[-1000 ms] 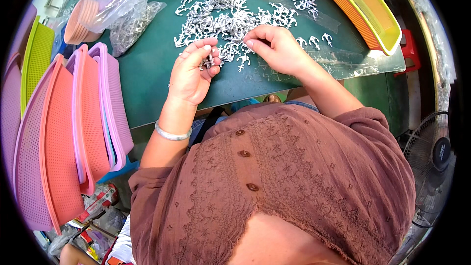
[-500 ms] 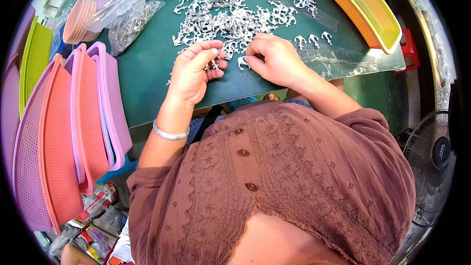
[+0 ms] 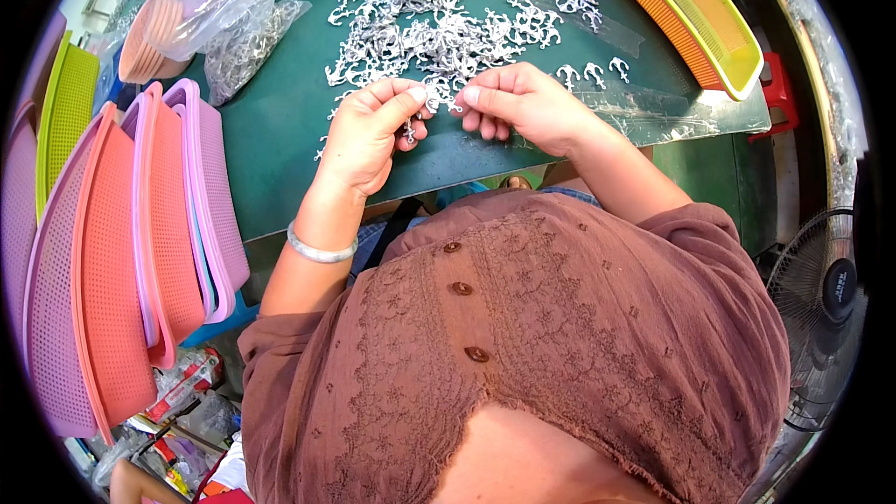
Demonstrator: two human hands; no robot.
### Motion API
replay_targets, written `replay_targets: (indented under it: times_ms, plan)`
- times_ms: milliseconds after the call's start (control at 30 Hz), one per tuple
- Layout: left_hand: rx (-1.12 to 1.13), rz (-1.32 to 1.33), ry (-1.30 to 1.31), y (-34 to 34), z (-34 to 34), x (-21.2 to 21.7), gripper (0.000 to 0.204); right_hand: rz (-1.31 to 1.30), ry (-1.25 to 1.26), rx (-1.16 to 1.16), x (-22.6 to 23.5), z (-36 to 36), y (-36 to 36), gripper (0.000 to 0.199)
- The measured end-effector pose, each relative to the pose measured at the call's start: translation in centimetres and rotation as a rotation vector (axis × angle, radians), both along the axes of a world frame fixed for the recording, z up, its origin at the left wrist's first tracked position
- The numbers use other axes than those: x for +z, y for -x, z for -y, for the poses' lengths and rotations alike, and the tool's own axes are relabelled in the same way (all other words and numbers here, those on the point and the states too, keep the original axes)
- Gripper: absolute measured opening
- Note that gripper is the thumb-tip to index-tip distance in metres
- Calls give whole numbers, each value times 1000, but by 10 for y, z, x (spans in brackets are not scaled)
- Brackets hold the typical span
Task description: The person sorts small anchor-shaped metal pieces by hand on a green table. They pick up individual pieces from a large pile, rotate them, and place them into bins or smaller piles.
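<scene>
A: Entry one?
B: Left hand (image 3: 364, 135), centre of frame. Fingers curled, grasping small silver pieces (image 3: 409, 133).
A: Entry two?
B: Right hand (image 3: 532, 112), just right of it. Thumb and forefinger brought together beside a single piece (image 3: 444, 105); cannot tell which hand grips it.
A: Recent change?
B: Half a second ago the right fingertips were well apart from the left; now they nearly meet, that piece between. For the work, this suggests a passing point, completion uncertain.
A: Stock nearby?
B: Pile (image 3: 439, 37), upper centre, on green table (image 3: 280, 154). Three loose pieces (image 3: 595, 73), right of centre. Yellow-green basket (image 3: 742, 86), upper right. Bag (image 3: 247, 51), upper left. Stacked baskets (image 3: 117, 271), left edge.
</scene>
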State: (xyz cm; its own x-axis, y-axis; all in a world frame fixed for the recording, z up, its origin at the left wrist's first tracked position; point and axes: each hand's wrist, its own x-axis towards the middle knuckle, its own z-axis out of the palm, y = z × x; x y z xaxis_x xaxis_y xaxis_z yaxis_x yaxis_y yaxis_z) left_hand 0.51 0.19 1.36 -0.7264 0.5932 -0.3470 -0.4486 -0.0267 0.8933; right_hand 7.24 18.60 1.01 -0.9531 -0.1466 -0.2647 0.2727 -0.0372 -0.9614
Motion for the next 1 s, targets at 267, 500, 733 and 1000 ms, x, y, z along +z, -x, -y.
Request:
replay_targets:
  times_ms: [267, 500, 733, 1000]
  plan:
    - [66, 45, -71, -5, -2, -1, 19, 51, 122, -38, -2, 7, -2, 15]
    - [31, 196, -221, -7, 0, 0, 22, 23, 92, -100, -2, 12, -2, 15]
    - [50, 186, -271, -5, 5, -16, 11, -282, -291, -119, -5, 3, 8, 18]
    - [80, 410, -481, 6, 16, -15, 15, -715, -1188, -159, -6, -3, 27, 18]
